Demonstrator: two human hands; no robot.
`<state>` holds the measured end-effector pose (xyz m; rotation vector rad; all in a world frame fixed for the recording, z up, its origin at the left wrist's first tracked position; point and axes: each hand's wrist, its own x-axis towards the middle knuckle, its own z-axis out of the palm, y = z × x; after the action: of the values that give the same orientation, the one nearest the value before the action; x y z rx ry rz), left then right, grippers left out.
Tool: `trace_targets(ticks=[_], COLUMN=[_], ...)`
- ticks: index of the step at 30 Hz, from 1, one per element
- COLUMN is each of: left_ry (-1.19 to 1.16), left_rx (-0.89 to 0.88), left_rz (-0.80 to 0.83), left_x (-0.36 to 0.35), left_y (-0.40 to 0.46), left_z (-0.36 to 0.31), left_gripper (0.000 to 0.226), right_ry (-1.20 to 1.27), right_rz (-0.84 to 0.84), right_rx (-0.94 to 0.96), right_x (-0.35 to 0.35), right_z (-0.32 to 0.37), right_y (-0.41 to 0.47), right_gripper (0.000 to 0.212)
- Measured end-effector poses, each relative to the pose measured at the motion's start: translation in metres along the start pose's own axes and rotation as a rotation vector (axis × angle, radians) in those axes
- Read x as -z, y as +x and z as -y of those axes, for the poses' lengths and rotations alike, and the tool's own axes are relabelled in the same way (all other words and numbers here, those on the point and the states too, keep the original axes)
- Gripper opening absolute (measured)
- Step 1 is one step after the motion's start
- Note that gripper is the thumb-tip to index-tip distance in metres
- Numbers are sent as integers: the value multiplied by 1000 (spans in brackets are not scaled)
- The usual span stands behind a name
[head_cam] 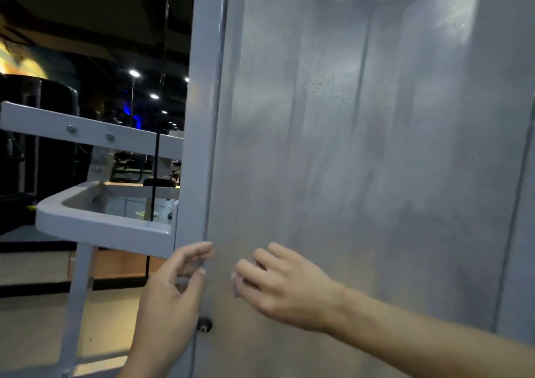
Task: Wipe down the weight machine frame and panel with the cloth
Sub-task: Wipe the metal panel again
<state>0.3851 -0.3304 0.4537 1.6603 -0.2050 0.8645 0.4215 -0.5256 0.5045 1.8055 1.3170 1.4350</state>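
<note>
The weight machine's grey translucent panel [362, 146] fills the right of the view, and its grey frame upright [202, 117] runs down beside it. My left hand [170, 288] is at the seam between upright and panel, fingers loosely curled, fingertips touching the upright's edge, nothing visible in it. My right hand [283, 285] lies against the lower panel with relaxed, slightly spread fingers pointing left. I see no cloth in either hand or anywhere in view.
A grey crossbar with two bolts [86, 133] and a grey bracket [107, 221] stick out left from the upright. A black cable [156, 175] hangs behind them. A small black fastener [205, 325] sits low on the seam. The dark gym floor lies beyond.
</note>
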Motion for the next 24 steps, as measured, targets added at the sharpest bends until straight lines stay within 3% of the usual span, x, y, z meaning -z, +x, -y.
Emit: trace_targets(ticks=[2,5,7,9,11,13,16,20,22,24], left_ry=[13,57,118,178,229,256,282,315,312,302], left_rx=[-30,-128,-196,-258,-337,-375,-417,-424,-433,-449], left_rz=[33,96,125,133,136,127,120,172,184,189], left_x=[-8,-18,-26,-33,-39,-42,-45,-54,-61,-68], left_y=[0,2,2,1,4,9,19,23,22,22], left_z=[-12,-36,-49,-60,-67,-74,-83,-93,-95,-97], left_gripper=[47,48,54,59,64,65,60,59,61,63], right_ry=[-71,-204,-180,-81,-76,-54,-127,-141,-42,87], right_rz=[-111,-246,-275,-218,-120,-39,-111,-294,-216,-51], right_rx=[-55,-347,-500,-400,-162,-54,-108,-480,-446,-253], right_x=[27,69,71,53,46,56,82,118,102,83], right_z=[-52,-134,-137,-101,-67,-76,-140,-208,-177,-119], right_y=[4,7,-1,-19,-38,-41,-19,2,-9,-43], right_gripper=[27,27,21,21,19,22,25,18,21,21])
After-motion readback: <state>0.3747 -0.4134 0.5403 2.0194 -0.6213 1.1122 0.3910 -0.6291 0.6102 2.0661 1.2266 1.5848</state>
